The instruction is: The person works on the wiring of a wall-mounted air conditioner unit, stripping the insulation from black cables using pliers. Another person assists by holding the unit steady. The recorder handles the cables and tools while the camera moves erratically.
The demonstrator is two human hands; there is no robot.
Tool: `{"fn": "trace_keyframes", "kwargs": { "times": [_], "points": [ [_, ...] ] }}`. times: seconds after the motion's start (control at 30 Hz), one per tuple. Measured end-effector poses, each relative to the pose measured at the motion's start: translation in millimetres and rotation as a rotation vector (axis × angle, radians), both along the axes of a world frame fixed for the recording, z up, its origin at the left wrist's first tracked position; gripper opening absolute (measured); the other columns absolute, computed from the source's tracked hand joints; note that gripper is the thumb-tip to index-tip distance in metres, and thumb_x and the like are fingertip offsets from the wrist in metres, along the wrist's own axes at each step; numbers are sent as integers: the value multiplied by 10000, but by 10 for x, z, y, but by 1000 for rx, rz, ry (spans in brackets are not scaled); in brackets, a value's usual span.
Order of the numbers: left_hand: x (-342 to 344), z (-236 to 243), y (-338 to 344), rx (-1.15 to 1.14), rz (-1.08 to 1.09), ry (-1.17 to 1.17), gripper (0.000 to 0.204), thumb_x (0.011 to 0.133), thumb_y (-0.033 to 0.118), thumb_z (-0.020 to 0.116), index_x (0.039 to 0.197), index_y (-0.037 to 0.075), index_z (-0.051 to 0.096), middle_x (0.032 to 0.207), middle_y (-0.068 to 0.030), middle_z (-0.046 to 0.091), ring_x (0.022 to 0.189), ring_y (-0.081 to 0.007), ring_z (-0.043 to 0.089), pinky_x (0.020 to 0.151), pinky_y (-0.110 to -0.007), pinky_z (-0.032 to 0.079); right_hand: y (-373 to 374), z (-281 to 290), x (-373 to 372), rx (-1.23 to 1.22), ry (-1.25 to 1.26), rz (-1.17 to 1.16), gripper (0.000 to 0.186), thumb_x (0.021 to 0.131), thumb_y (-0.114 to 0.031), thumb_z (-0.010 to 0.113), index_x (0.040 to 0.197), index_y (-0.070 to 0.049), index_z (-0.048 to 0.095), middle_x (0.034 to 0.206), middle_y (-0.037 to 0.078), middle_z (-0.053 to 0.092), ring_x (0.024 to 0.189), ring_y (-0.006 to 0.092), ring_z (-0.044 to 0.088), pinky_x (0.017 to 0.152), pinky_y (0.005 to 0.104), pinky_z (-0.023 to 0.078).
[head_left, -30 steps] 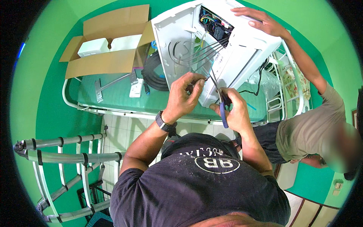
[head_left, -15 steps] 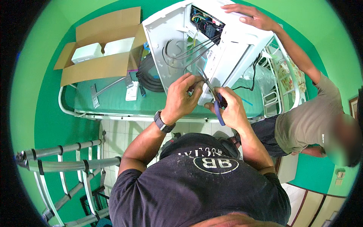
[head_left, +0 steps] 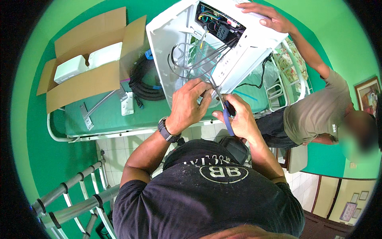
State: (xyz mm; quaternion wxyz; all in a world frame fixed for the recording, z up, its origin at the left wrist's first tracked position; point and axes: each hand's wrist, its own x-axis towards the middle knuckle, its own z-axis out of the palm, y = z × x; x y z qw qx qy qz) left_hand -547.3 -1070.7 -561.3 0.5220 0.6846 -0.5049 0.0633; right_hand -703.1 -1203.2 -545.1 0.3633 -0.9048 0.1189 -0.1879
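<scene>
My right hand (head_left: pixel 241 119) grips a pair of scissors (head_left: pixel 228 122) with dark blue handles, its narrow blades pointing up toward my left fingertips. My left hand (head_left: pixel 188 102) is closed in a pinch at the tip of a thin dark wire (head_left: pixel 191 77), right beside the blades; the exact contact is hidden by my fingers. Several such wires loop out of the open compartment of a white appliance unit (head_left: pixel 258 51). Inside that compartment are coloured wires and a black terminal block (head_left: pixel 223 32). A co-worker's hand (head_left: pixel 274 18) rests on the unit's upper right corner.
On the green-topped bed (head_left: pixel 75 119) lie an open cardboard box (head_left: pixel 79 93) with white pieces, a coiled black hose (head_left: pixel 145 83), metal brackets (head_left: pixel 95 107) and a black cord (head_left: pixel 258 81). A folding ladder (head_left: pixel 75 207) stands at lower left. The co-worker (head_left: pixel 314 107) is at right.
The view has shifted, so the bed and box sit farther left. The scissor blades look closer together than before. Both my hands stay near the wire end, and the co-worker's hand stays on the unit.
</scene>
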Motion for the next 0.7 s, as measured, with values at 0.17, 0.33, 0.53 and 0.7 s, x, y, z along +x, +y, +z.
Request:
{"fn": "trace_keyframes", "kwargs": {
  "times": [0.17, 0.33, 0.53, 0.7],
  "points": [
    [22, -39, -36, 0, -8, -14, 66, 876, 69, 703, 919, 25, 682, 789, -94, 613, 676, -260, 590, 615, -380, 480, 34, -58, -13, -3, 41, -51, 471, 801, -249, 865, 1117, 5, 625, 890, 142, 601, 733, 270, 615, 655, 388, 496],
    [17, -65, -58, 42, -37, 0, 61, 890, 61, 684, 939, 24, 680, 792, -104, 611, 702, -284, 596, 630, -376, 477, -10, -100, -13, -11, 19, -45, 438, 805, -223, 856, 1097, 1, 620, 873, 138, 594, 725, 275, 613, 648, 395, 494],
    [9, -53, -32, 150, -223, 354, 95, 950, 77, 653, 962, -17, 652, 779, -120, 570, 692, -198, 516, 653, -350, 442, -217, -239, -44, -64, -49, 45, 397, 800, -207, 854, 1044, 9, 629, 831, 132, 589, 666, 285, 602, 615, 403, 488],
    [-143, 27, -85, 198, -57, 138, 95, 905, 98, 681, 934, 15, 645, 774, -86, 568, 696, -206, 542, 614, -364, 454, -359, -248, -72, 8, -41, 129, 391, 809, -242, 850, 1034, 3, 644, 753, 115, 585, 626, 251, 585, 604, 384, 478]
  ]
}}
